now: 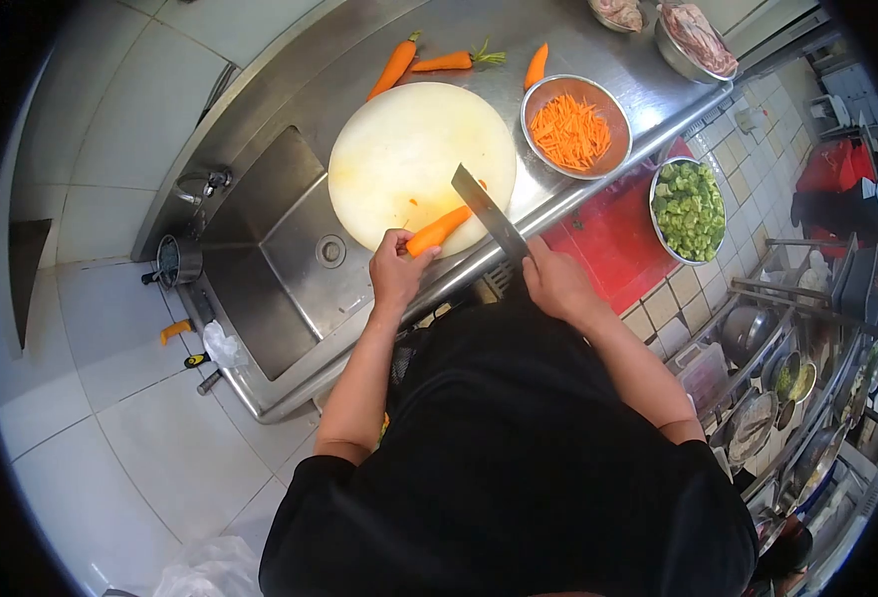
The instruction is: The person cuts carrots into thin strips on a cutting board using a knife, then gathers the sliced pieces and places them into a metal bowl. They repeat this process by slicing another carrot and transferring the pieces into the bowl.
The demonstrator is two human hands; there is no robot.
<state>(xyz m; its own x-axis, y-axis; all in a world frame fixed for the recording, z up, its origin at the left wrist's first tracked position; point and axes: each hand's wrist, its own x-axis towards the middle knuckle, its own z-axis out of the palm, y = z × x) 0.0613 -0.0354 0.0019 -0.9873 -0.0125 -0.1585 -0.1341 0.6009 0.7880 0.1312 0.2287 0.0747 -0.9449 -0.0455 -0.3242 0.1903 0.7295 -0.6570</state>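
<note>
My left hand (pixel 395 267) grips the thick end of a peeled carrot (pixel 438 231) near the front edge of a round white cutting board (pixel 409 149). A cleaver (pixel 491 214) is in my right hand (pixel 555 280), its blade slanting across the board's right edge, close to the carrot's far end. Small orange scraps lie on the board. Just right of the board, a metal bowl (pixel 613 149) holds carrot strips (pixel 569 132). Behind the board lie two carrots (pixel 395 68) (pixel 443 62) and a shorter carrot piece (pixel 538 66).
A sink (pixel 280 259) with a faucet (pixel 205 185) lies left of the board. Chopped green vegetables (pixel 688 210) fill a bowl by a red board (pixel 613 249) at right. Bowls of raw meat (pixel 698 40) stand at the counter's far end. Shelves with pans (pixel 748 333) are farther right.
</note>
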